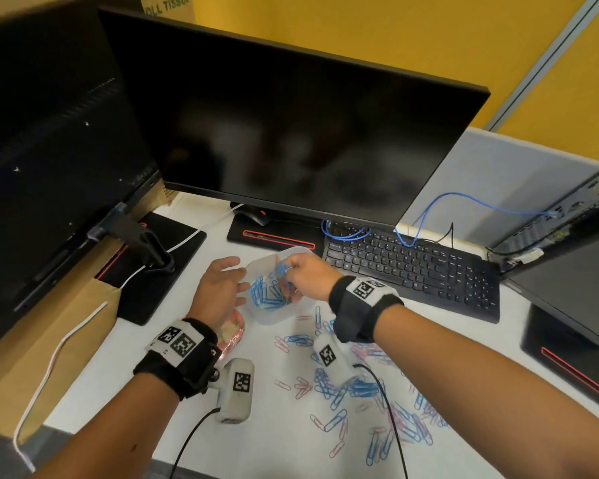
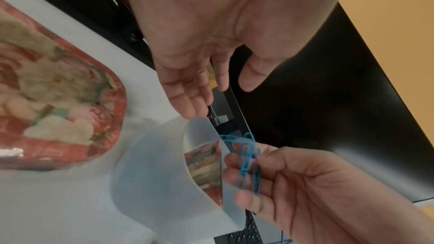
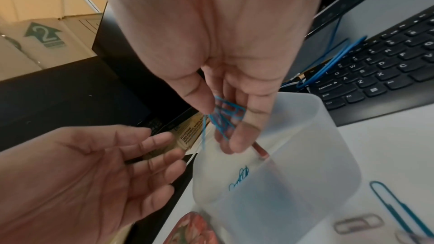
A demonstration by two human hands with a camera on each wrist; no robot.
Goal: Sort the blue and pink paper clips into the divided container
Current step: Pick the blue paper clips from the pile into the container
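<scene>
The right hand (image 1: 308, 274) pinches a small bunch of blue clips (image 2: 249, 162), too tangled to count, over the one frosted container (image 1: 277, 312). The left hand (image 1: 218, 288), fingers relaxed and spread, holds nothing beside its rim. Many blue and pink clips (image 1: 357, 392) lie scattered on the desk (image 1: 277, 444); the container's divider is hard to make out.

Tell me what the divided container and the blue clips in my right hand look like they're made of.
Divided container: probably frosted translucent plastic, since clips show blurred through its matte walls. Blue paper clips held by the right hand: likely coated wire, judging by the thin bent loops in uniform colour; the core isn't visible.
</scene>
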